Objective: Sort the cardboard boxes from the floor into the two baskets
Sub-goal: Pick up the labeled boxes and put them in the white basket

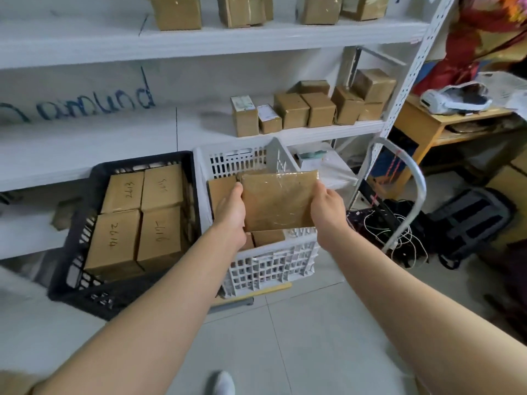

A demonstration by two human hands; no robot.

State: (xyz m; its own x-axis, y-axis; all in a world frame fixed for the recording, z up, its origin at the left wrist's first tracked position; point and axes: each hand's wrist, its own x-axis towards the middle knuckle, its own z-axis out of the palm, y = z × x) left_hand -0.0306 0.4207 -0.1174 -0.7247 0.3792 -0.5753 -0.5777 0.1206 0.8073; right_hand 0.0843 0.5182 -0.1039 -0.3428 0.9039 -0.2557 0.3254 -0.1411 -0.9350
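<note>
Tiled floor [299,337] nearest; toe of a white shoe [224,383] at the bottom edge. Both bare forearms reach forward.

Left hand [231,212] grips the left edge of a flat cardboard box [278,201], thumb on top, fingers hidden under it. Right hand [325,206] grips the right edge the same way. Box is wrapped in glossy clear tape, held roughly level and slightly tilted, directly above the white basket [271,266]. Cannot tell whether it touches anything below.

Inside the white basket: smaller brown boxes [268,238] show under and to the left of the held box.

Black basket [74,280] touching the white one on its left. Four numbered boxes [137,220] fill it, two by two, handwritten digits on top.

Right of the baskets: a curved grey cart handle [410,178], a tangle of cables [393,232], a dark backpack [470,220] on the floor.

Behind: white shelf unit [199,41], blue handwriting on the wall panel. A row of small shelf boxes [313,109] on the middle level, more on the top level.

Far right: wooden table [419,124] carrying a white device, red fabric above.
</note>
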